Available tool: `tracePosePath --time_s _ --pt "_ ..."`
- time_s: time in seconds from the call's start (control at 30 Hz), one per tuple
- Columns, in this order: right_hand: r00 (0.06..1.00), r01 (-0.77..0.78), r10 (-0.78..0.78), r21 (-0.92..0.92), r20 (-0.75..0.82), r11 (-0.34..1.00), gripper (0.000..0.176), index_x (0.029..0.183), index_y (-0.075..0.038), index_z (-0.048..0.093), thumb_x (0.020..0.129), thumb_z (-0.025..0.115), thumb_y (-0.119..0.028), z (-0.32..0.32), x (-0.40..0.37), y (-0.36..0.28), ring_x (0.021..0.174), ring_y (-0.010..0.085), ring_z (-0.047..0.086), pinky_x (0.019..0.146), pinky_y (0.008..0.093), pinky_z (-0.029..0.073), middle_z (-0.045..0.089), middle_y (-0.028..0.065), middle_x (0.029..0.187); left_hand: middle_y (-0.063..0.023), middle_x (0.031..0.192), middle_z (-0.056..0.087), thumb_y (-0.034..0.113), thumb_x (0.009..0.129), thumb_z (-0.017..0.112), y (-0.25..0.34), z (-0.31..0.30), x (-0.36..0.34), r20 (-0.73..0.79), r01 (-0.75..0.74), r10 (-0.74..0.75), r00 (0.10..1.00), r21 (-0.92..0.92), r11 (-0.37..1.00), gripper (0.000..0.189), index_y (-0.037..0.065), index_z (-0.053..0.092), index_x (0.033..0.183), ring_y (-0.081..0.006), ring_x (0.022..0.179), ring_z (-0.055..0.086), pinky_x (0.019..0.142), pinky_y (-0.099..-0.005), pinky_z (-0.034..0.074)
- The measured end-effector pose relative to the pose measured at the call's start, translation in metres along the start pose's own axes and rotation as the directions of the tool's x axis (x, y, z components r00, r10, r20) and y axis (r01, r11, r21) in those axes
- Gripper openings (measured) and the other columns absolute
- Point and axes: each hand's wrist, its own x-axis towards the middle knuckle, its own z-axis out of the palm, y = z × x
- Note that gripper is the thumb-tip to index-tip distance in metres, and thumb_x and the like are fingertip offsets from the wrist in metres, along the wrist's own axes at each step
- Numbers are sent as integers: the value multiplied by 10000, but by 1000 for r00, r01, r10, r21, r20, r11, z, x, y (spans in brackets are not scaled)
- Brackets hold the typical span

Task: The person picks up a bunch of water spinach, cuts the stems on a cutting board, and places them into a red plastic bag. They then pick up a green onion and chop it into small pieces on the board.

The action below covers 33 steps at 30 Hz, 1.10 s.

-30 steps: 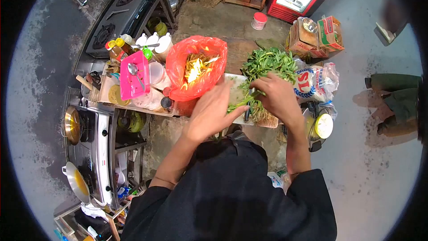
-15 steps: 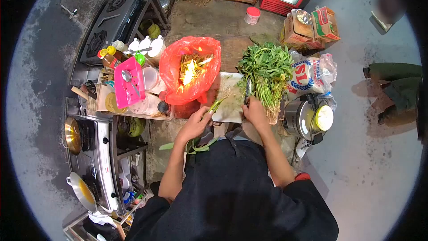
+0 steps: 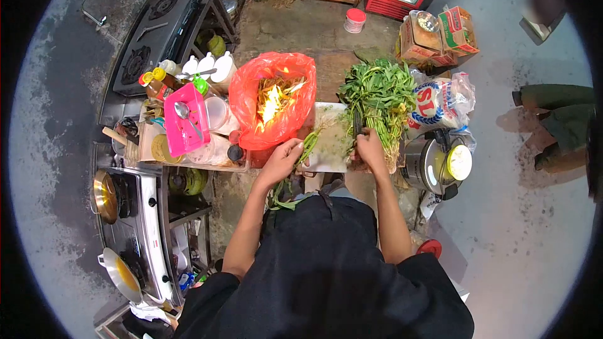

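Observation:
My left hand (image 3: 281, 162) is closed round a few green vegetable stalks (image 3: 309, 145). Their cut or root ends point up over the white cutting board (image 3: 329, 150), and the leaves hang down below the hand in front of my apron. On the board's right side my right hand (image 3: 370, 150) grips a knife (image 3: 357, 123) with a dark, perforated-looking blade pointing away from me. A large bunch of leafy greens (image 3: 377, 85) lies just beyond and right of the knife. Left of the board, a red plastic bag (image 3: 244, 91) stands open with stem scraps (image 3: 290, 88) under a bright yellow-white glare.
Left of the bag are a pink tray (image 3: 200, 141) with spoons, and several bottles. A pressure cooker (image 3: 422, 166) and a printed plastic sack (image 3: 433, 110) stand right of the greens. Stoves with pans (image 3: 119, 276) line the left. Another person's legs (image 3: 559, 122) show far right.
My left hand has shifted slightly right and up, and the stalks stand more upright. My right hand and the knife have moved right, to the board's edge beside the greens.

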Motion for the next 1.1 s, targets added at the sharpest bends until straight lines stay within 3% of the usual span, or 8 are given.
tracePosePath --time_s 0.07,0.13,0.17,0.27,0.47,0.6,0.77,1.1 --pt "999 -25 28 98 -23 995 488 1337 80 454 931 520 -181 -6 -7 1 577 330 681 545 411 548 668 254 840 20 850 605 255 1075 468 -14 -7 10 1 -75 77 997 215 974 274 32 598 1165 -43 704 567 607 -230 461" --pt "997 35 -44 -143 -63 989 453 1293 86 501 955 513 -215 -14 -14 1 668 334 698 640 416 546 664 267 889 0 877 633 263 1067 479 -23 -8 19 -1 -66 69 998 297 953 281 29 595 1172 -57 730 581 626 -244 469" --pt "908 306 -384 -361 -167 881 438 1253 75 530 972 521 -260 -13 3 39 757 354 694 731 430 521 665 270 893 -21 904 661 271 1059 491 -27 -8 23 -11 -56 64 998 373 926 291 27 593 1179 -71 756 595 645 -258 478" --pt "937 271 -329 -352 -117 896 397 1235 39 538 979 534 -265 -23 -36 11 812 394 682 770 441 506 682 272 900 -171 937 690 272 1010 545 -21 4 31 -88 -19 68 994 472 881 339 -22 598 1171 -262 860 671 788 -389 513" --pt "938 294 -334 -307 -88 905 306 1206 -4 545 988 543 -218 -23 -85 -7 841 414 685 751 447 503 685 282 885 -262 1082 681 263 966 592 -34 13 64 -72 61 -12 997 737 673 302 36 649 1157 -407 1008 661 852 -476 510" --pt "848 489 -527 -306 -52 817 270 1203 -33 548 994 526 -202 -6 -88 23 818 488 659 726 519 501 665 297 813 -269 1067 678 273 965 604 -37 24 76 -98 13 87 991 734 679 324 22 640 1166 -401 999 668 847 -465 515" --pt "894 435 -422 -525 152 732 482 1433 -178 498 952 531 -162 0 -84 41 778 483 646 714 569 494 665 291 840 -243 1035 694 256 978 605 -55 25 90 -118 -58 187 975 682 729 319 19 654 1186 -385 993 679 861 -448 518" --pt "856 509 -431 -613 285 604 556 1496 -225 445 952 530 -143 7 -66 60 732 415 670 701 535 521 670 243 798 -278 1080 677 240 994 592 -92 22 88 -63 -129 216 974 632 765 350 -28 614 1219 -411 1034 661 870 -441 517"
